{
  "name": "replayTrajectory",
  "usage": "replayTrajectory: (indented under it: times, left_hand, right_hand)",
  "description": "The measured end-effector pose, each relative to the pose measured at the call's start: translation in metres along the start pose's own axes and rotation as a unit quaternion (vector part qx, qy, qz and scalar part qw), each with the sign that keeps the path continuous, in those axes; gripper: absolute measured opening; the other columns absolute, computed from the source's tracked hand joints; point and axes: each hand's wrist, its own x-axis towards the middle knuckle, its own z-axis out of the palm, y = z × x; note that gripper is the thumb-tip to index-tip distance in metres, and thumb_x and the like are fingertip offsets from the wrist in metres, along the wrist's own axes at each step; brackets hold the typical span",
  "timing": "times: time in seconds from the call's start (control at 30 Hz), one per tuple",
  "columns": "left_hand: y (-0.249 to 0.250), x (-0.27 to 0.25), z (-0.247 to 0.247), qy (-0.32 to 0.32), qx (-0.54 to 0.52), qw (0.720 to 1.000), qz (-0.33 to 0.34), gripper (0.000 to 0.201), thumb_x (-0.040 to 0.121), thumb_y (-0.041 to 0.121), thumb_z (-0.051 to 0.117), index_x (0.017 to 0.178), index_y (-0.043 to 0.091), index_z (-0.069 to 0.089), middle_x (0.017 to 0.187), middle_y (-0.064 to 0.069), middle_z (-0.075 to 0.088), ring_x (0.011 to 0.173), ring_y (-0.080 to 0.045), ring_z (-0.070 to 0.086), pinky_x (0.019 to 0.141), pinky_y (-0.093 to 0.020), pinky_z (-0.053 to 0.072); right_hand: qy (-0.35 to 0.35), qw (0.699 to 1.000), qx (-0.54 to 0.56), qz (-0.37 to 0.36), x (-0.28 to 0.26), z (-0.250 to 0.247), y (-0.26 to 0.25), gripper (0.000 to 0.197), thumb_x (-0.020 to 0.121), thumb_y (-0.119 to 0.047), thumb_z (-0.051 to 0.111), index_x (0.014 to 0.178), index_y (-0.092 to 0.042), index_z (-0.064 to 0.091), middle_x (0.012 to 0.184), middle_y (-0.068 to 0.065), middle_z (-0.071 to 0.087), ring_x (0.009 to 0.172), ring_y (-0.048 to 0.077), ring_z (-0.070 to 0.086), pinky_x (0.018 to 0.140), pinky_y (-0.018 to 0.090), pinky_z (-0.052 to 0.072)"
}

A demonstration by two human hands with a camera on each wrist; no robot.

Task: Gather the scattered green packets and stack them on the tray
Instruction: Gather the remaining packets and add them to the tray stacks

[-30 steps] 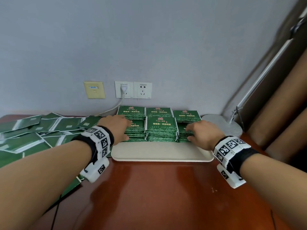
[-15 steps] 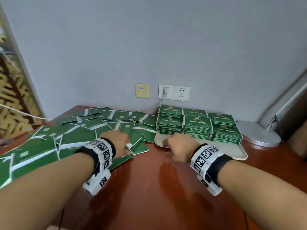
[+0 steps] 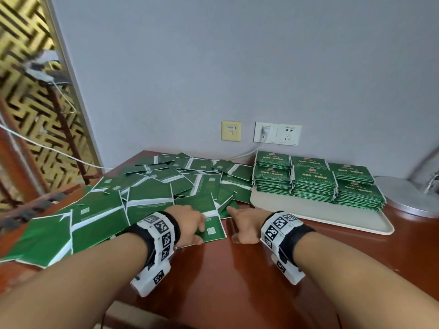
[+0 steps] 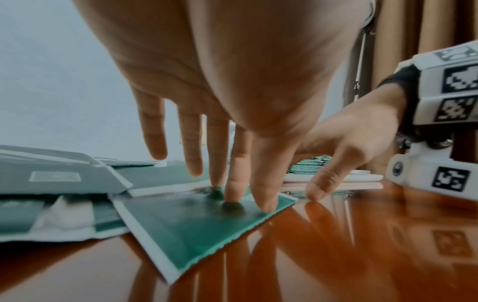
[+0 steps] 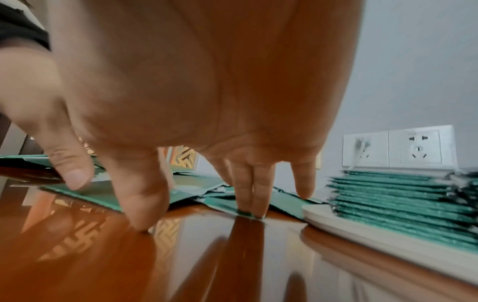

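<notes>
Several stacks of green packets [image 3: 313, 184] stand in rows on the cream tray [image 3: 320, 217] at the right. Many loose green packets [image 3: 147, 193] lie scattered and overlapping on the left of the table. My left hand [image 3: 198, 224] presses straight fingers [image 4: 232, 183] down on the nearest loose packet [image 4: 196, 224] at the pile's front edge. My right hand [image 3: 240, 222] is just right of it, between pile and tray. Its fingers [image 5: 248, 196] point down, two tips touching the edge of a small packet [image 5: 227, 206] and the index tip on bare wood. Neither hand holds anything.
A round metal lamp base [image 3: 408, 198] sits right of the tray. Wall sockets [image 3: 276, 136] with a plugged cable are behind the stacks. A gold lattice screen [image 3: 31, 115] stands at the left. Glossy brown table [image 3: 237, 281] lies in front of my hands.
Both hands have left the stacks on the tray and moved left and nearer to the scattered pile. The left hand now presses a loose packet; the head view has swung left.
</notes>
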Motion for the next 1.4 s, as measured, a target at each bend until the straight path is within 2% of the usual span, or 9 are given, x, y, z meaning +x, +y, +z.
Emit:
replayTrajectory:
  times: [0.17, 0.27, 0.37, 0.47, 0.57, 0.73, 0.97, 1.13, 1.4]
  left_hand:
    - [0.012, -0.005, -0.003, 0.016, -0.001, 1.000, 0.023, 0.031, 0.092, 0.050, 0.062, 0.113, 0.030, 0.070, 0.106, 0.006, 0.070, 0.101, -0.017, 0.064, 0.089, -0.031, 0.052]
    - [0.016, -0.006, -0.002, 0.017, 0.007, 0.999, 0.028, 0.038, 0.091, 0.051, 0.063, 0.126, 0.034, 0.060, 0.121, 0.002, 0.063, 0.110, -0.021, 0.061, 0.094, -0.036, 0.050]
    - [0.017, -0.004, 0.000, 0.009, 0.010, 0.999, 0.033, 0.052, 0.090, 0.050, 0.065, 0.137, 0.034, 0.050, 0.136, 0.002, 0.056, 0.122, -0.022, 0.055, 0.101, -0.042, 0.047]
    - [0.015, -0.003, 0.003, 0.010, 0.000, 0.999, 0.043, 0.059, 0.089, 0.044, 0.069, 0.142, 0.033, 0.047, 0.151, 0.005, 0.042, 0.132, -0.021, 0.048, 0.109, -0.044, 0.041]
    - [0.015, -0.002, 0.005, 0.015, -0.010, 0.999, 0.034, 0.069, 0.085, 0.039, 0.075, 0.145, 0.035, 0.043, 0.161, 0.008, 0.018, 0.131, -0.026, 0.049, 0.109, -0.045, 0.040]
    - [0.019, -0.006, 0.007, 0.004, 0.024, 1.000, -0.001, 0.091, 0.078, 0.055, 0.075, 0.151, 0.024, 0.030, 0.157, -0.006, 0.027, 0.133, -0.031, 0.044, 0.106, -0.048, 0.043]
    - [0.029, -0.019, 0.001, -0.023, -0.027, 0.998, 0.050, 0.072, 0.084, 0.064, 0.065, 0.145, 0.028, 0.047, 0.136, -0.005, 0.060, 0.121, -0.025, 0.057, 0.102, -0.040, 0.047]
    - [0.058, -0.016, -0.006, -0.003, -0.044, 0.993, 0.105, 0.045, 0.097, 0.040, 0.062, 0.139, 0.027, 0.056, 0.139, -0.001, 0.059, 0.124, -0.021, 0.055, 0.107, -0.036, 0.043]
    - [0.092, 0.020, -0.010, 0.033, -0.050, 0.992, 0.114, 0.056, 0.093, 0.014, 0.067, 0.145, 0.017, 0.048, 0.148, -0.005, 0.047, 0.131, -0.023, 0.047, 0.111, -0.032, 0.035]
  right_hand:
    - [0.028, 0.999, -0.027, 0.025, 0.000, -0.007, 0.003, 0.081, 0.088, -0.041, 0.063, 0.152, -0.018, 0.020, 0.083, 0.005, 0.060, 0.093, 0.032, 0.062, 0.088, 0.042, 0.054]
    - [0.054, 0.998, -0.012, 0.022, -0.003, -0.006, 0.005, 0.062, 0.088, -0.039, 0.065, 0.138, -0.014, 0.040, 0.114, 0.010, 0.060, 0.107, 0.030, 0.057, 0.089, 0.044, 0.054]
    - [0.025, 0.999, 0.036, 0.001, -0.001, 0.003, 0.001, 0.073, 0.090, -0.030, 0.064, 0.151, -0.013, 0.027, 0.147, 0.010, 0.046, 0.130, 0.029, 0.048, 0.107, 0.042, 0.044]
    - [0.021, 1.000, 0.003, 0.015, 0.000, 0.000, -0.006, 0.075, 0.090, -0.031, 0.064, 0.151, -0.016, 0.024, 0.115, 0.011, 0.065, 0.101, 0.029, 0.064, 0.090, 0.042, 0.055]
    - [0.038, 0.999, -0.022, 0.010, -0.004, -0.015, -0.007, 0.056, 0.086, -0.035, 0.070, 0.131, -0.013, 0.044, 0.075, 0.000, 0.055, 0.078, 0.024, 0.061, 0.072, 0.037, 0.057]
    - [-0.004, 0.999, -0.045, 0.014, -0.020, -0.013, 0.001, 0.028, 0.091, -0.037, 0.068, 0.088, -0.009, 0.067, 0.076, 0.004, 0.069, 0.071, 0.020, 0.064, 0.079, 0.037, 0.059]
    - [0.000, 0.996, -0.075, 0.051, -0.040, 0.001, 0.024, 0.055, 0.090, -0.065, 0.057, 0.080, -0.010, 0.057, 0.070, 0.001, 0.056, 0.067, 0.021, 0.057, 0.060, 0.029, 0.044]
    - [0.009, 0.988, -0.095, 0.118, -0.067, 0.008, 0.041, 0.057, 0.088, -0.074, 0.048, 0.092, -0.017, 0.047, 0.076, -0.002, 0.050, 0.079, 0.024, 0.057, 0.072, 0.034, 0.048]
    - [-0.019, 0.978, -0.044, 0.205, -0.128, 0.021, 0.083, 0.059, 0.090, -0.074, 0.043, 0.075, -0.017, 0.045, 0.067, -0.002, 0.055, 0.070, 0.020, 0.059, 0.079, 0.037, 0.055]
